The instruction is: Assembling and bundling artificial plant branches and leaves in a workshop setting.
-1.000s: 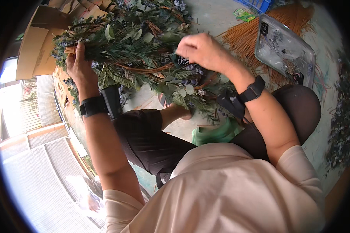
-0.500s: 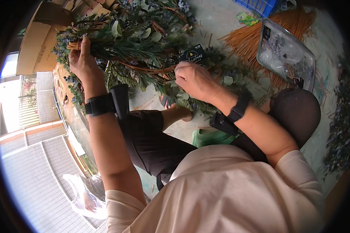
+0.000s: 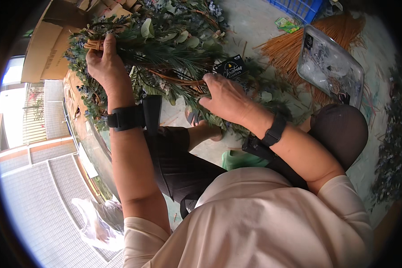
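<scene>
A wreath of green sprigs, eucalyptus leaves and blue berries (image 3: 174,53) on a brown twig frame spreads in front of me. My left hand (image 3: 106,67) is closed round a bundle of bound brown twigs (image 3: 95,44) at its left side, thumb on top. My right hand (image 3: 225,98) is at the wreath's near side, beside the bare twigs (image 3: 176,80). Its thumb and forefinger are apart, the forefinger's tip at the twig ends; the other fingers are partly hidden. Just beyond it a black card tag (image 3: 230,67) hangs on the wreath.
Opened cardboard (image 3: 53,49) stands at the far left. Brown sticks (image 3: 277,51) fan out on the floor at the right, beneath a clear plastic tray (image 3: 330,67). A blue crate (image 3: 301,9) is behind them. More greenery (image 3: 391,156) lies far right; a white plastic bag (image 3: 96,223) is at left.
Both hands and the wreath have shifted slightly to the right, the left hand also a little farther away. My right hand's thumb and forefinger have spread from a closed grip.
</scene>
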